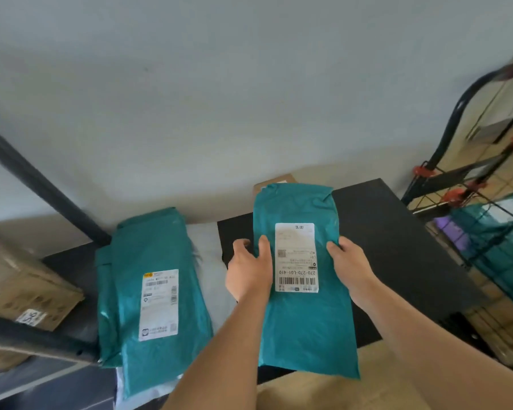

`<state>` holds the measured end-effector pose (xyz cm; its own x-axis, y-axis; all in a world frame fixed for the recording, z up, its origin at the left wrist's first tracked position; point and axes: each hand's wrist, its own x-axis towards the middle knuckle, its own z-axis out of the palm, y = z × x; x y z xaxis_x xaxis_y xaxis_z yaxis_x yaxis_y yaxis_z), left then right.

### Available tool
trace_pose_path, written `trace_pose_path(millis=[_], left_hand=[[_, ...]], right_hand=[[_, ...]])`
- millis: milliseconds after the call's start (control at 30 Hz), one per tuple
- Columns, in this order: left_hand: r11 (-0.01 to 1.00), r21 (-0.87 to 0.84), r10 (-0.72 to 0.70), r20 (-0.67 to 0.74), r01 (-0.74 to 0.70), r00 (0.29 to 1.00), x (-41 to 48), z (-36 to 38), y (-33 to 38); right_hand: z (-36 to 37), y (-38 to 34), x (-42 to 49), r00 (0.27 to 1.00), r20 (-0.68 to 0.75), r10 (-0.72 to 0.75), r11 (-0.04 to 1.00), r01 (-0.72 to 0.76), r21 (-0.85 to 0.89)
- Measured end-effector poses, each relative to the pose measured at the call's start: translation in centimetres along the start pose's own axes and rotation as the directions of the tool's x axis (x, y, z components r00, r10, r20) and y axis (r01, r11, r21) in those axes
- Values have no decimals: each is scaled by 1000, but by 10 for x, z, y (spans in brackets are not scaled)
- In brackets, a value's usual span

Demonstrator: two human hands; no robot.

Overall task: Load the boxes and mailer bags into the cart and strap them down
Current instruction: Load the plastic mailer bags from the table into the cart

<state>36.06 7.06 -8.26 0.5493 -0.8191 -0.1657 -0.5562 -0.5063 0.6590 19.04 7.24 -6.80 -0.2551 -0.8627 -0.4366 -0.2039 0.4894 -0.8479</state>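
Grip is looking secure: the left hand (249, 267) and the right hand (350, 261) are pinching the long edges of the teal plastic mailer bag with a white shipping label (305, 327), thumbs lying on top. The bag is lying across the black shelf top (397, 247), whether lifted clear I cannot tell. Carrying it flat, label upward, toward the black wire cart (452, 122) on the right is looking wise, so the soft plastic is not snagging on the wires

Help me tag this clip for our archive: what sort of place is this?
Probably a parcel pickup or storage room: labelled teal mailer bags on a shelf, a cardboard box at left, and a wire cart at right holding more bags.
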Motion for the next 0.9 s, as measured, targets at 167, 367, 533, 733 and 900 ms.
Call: trace_pose_path(millis=[167, 367, 533, 733, 900], left_hand=[[998, -45, 49, 139, -43, 989, -50, 50, 46], [939, -322, 26, 423, 123, 906, -106, 116, 96], [872, -356, 35, 731, 337, 682, -152, 160, 125], [814, -389, 109, 831, 431, 545, -193, 212, 165], [762, -434, 122, 825, 480, 552, -224, 259, 205]], right_hand=[[-80, 16, 7, 999, -39, 2, 1000, -2, 20], [-177, 40, 19, 992, -125, 7, 999, -1, 45], [-252, 65, 21, 965, -262, 6, 995, 20, 97], [-324, 91, 21, 920, -384, 81, 986, -17, 166], [-372, 113, 24, 869, -486, 95, 992, -39, 123]])
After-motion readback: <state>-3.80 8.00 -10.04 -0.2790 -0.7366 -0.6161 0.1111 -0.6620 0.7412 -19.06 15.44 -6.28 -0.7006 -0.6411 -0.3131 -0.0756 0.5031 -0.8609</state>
